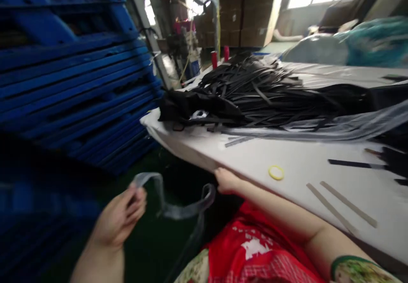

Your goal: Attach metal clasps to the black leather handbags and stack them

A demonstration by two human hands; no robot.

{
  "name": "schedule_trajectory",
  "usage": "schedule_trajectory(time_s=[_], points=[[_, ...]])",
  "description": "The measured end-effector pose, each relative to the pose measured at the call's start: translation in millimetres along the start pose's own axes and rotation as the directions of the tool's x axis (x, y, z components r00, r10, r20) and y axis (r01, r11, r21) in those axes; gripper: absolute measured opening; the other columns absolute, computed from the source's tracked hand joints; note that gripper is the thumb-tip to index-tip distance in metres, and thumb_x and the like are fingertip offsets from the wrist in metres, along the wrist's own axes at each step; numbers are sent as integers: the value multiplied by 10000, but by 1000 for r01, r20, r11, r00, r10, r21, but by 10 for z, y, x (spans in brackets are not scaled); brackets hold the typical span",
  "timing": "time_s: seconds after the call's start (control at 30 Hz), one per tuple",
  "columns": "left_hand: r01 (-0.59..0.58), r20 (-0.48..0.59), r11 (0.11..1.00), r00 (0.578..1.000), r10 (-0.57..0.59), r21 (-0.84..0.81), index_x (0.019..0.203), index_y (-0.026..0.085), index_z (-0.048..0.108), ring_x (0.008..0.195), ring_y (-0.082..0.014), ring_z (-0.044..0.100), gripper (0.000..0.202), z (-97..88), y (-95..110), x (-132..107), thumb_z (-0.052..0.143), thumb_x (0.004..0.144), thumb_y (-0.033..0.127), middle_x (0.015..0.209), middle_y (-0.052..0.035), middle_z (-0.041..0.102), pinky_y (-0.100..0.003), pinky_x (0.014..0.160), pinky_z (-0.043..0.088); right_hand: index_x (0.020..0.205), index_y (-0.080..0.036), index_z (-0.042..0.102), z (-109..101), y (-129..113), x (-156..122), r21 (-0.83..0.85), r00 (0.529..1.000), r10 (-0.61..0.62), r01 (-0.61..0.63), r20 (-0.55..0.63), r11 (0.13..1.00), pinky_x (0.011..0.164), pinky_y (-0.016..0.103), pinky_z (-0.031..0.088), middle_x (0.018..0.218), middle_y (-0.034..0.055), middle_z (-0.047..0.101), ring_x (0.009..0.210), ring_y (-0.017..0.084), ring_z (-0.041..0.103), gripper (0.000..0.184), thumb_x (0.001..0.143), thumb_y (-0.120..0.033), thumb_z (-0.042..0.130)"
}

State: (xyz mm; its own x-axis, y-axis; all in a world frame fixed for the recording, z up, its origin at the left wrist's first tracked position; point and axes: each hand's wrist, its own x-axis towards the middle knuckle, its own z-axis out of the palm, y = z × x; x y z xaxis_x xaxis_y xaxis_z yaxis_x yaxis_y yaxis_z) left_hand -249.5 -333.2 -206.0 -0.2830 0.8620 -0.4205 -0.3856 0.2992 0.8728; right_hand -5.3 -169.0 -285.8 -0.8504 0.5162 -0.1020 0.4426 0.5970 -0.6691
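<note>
My left hand [123,217] is closed, thumb against curled fingers, pinching one end of a translucent plastic strip [183,211]. The strip hangs in loose curls over the dark floor, and one loop comes close to my right hand [227,181]. That hand is closed at the near edge of the white-covered table [255,155]; what its fingers hold, if anything, is hidden. On the tabletop, a yellow ring [276,172] lies to the right of it. Two beige strips [349,204] lie farther right. Some blur softens both hands.
Blue pallets [79,87] are stacked high on the left. Black straps [255,87] form a heap across the table, with a roll of tape [199,114] at its left end. Red spools [214,59] stand behind. Teal plastic bags [379,41] sit at the back right.
</note>
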Motion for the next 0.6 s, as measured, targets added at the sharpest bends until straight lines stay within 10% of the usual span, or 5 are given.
schedule_trajectory(time_s=[0.1,0.2,0.37,0.47,0.6], points=[[72,148,995,987,-62,-65,738,122,528,356,10,182,349,281,-211,37,600,850,444,493,97,288,-105,348,135,1454,-113,299,-3,-13,93,154,977,-186,200,-102,968,1117,432,292,1494,199,322,1370,288,330,882,653,-125,671],[87,330,995,942,-69,-42,826,109,554,368,3,195,341,632,-257,187,570,865,448,520,85,329,-119,364,134,1377,-136,406,276,-210,156,457,954,-286,293,-87,840,1052,411,378,1377,153,487,1247,249,479,688,769,-344,652],[-473,42,874,881,472,109,979,159,534,533,-84,491,351,778,-197,443,431,924,490,688,19,485,-213,535,427,941,-116,628,569,-580,3,822,923,-262,-92,283,562,613,269,481,670,39,645,593,131,597,550,888,-619,414],[-605,69,615,739,670,505,1011,167,547,792,-173,598,328,653,-271,586,393,942,449,824,-56,597,-324,792,476,872,-130,625,327,-653,-88,899,948,-229,-106,220,424,567,240,449,462,-59,503,405,67,442,426,835,-551,573],[-579,379,491,809,450,651,897,171,626,643,-166,554,377,597,-440,588,345,956,416,647,-36,577,-311,711,458,764,-143,614,-204,-387,126,854,999,38,-38,21,519,519,242,429,389,-108,351,340,46,284,316,787,-456,644]])
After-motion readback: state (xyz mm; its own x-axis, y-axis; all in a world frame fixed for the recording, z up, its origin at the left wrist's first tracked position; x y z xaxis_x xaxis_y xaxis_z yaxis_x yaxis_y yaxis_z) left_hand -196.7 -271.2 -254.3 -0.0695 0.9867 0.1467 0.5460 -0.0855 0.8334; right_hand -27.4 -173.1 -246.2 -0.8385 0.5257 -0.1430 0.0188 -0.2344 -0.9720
